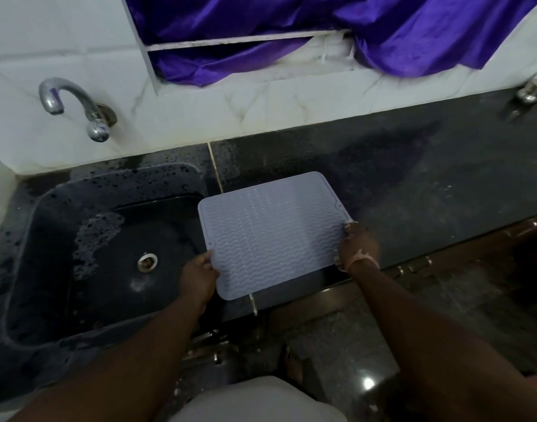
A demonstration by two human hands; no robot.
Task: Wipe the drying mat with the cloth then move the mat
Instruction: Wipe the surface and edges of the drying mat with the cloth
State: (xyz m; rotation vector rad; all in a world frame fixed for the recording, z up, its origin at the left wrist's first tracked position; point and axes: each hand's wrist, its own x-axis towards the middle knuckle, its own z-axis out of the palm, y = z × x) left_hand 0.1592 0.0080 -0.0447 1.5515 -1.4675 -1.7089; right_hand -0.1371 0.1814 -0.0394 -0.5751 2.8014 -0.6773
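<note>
A pale grey-blue ribbed drying mat (270, 233) lies on the dark stone counter (413, 184), just right of the sink, its near edge at the counter's front. My left hand (198, 277) pinches the mat's left edge near the front corner. My right hand (357, 248) grips the mat's right edge, fingers curled over it. A bit of pale cloth (363, 255) seems tucked under my right hand, mostly hidden.
A dark sink (87, 248) with soap foam and a metal drain sits at left, under a chrome tap (75, 105) on the white tiled wall. Purple fabric (322, 32) hangs above. Another tap (532, 91) is at far right. The counter's right part is wet.
</note>
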